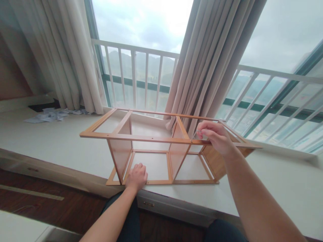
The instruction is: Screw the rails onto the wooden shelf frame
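The wooden shelf frame (151, 148) stood on the window-ledge surface (63, 141). The left hand (136, 176) pressed flat on its bottom rail; the right hand (214, 136) pinched a small metal fastener (198, 131) at its top rail, which could slip and fall inside the frame.

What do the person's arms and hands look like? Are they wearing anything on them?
Both arms are bare, with no sleeves showing. The left hand and the right hand wear no gloves, and no rings, watch or bracelets show. Dark trousers show below the arms.
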### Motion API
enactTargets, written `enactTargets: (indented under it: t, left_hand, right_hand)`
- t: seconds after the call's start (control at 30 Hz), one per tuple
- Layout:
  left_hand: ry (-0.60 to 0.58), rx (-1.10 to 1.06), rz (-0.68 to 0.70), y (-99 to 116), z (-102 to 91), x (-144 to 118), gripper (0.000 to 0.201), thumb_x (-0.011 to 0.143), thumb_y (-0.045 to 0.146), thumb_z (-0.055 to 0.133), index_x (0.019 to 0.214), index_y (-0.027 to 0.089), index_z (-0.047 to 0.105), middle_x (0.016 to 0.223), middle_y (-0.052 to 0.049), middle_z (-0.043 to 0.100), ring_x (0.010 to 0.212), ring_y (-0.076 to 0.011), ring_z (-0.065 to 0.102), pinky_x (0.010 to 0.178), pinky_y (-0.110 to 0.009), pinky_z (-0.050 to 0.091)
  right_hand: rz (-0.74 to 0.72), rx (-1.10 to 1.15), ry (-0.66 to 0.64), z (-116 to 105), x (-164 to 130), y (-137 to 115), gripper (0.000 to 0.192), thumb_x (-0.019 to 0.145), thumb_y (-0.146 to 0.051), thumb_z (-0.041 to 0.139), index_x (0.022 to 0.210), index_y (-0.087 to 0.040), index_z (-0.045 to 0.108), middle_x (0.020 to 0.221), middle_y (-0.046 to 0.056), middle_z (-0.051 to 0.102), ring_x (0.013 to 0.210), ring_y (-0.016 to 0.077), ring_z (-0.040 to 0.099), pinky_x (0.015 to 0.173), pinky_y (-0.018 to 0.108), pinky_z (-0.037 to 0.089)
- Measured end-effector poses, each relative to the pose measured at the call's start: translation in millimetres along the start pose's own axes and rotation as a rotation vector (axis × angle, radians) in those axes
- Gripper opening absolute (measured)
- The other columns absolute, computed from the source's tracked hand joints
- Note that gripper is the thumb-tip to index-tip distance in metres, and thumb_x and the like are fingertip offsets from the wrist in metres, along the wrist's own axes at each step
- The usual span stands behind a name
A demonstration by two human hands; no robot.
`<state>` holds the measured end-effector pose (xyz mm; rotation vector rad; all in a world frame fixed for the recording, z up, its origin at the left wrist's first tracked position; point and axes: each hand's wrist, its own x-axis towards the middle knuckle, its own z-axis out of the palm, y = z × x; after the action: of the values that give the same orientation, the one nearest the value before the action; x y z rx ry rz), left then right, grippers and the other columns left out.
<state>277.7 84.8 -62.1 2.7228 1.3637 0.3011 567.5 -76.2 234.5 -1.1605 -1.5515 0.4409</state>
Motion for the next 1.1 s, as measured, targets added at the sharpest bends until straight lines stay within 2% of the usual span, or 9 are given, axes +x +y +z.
enactTargets:
  t: [0.4,0.83,1.1]
  left_hand:
    - [0.004,0.014,0.001,0.4,-1.6,-0.4,0.020,0.098,0.024,0.046,0.098,0.023,0.066,0.115,-0.010,0.067,0.115,-0.0281,0.057,0.094,-0.042,0.044]
    - [0.009,0.005,0.004,1.9,-3.2,-0.6,0.021,0.098,0.023,0.045,0.097,0.021,0.067,0.114,-0.011,0.067,0.115,-0.0282,0.058,0.093,-0.043,0.045]
    - [0.012,0.003,0.004,1.0,-2.4,-0.6,0.021,0.098,0.024,0.045,0.097,0.022,0.066,0.115,-0.011,0.067,0.114,-0.0283,0.058,0.093,-0.043,0.045]
  right_hand:
    - [0.011,0.000,-0.007,0.3,-1.8,-3.7,0.027,0.089,-0.045,0.077,0.080,-0.021,0.071,0.073,0.003,0.060,0.068,0.0176,0.053,0.058,0.030,0.041]
    - [-0.001,0.055,0.007,5.6,1.8,-5.2,0.026,0.089,-0.044,0.081,0.096,-0.022,0.070,0.073,-0.001,0.059,0.064,0.0142,0.054,0.059,0.027,0.041]
    - [0.039,0.009,0.001,6.3,1.8,-7.3,0.031,0.087,-0.048,0.083,0.088,-0.020,0.069,0.070,-0.001,0.059,0.062,0.0127,0.050,0.054,0.025,0.037]
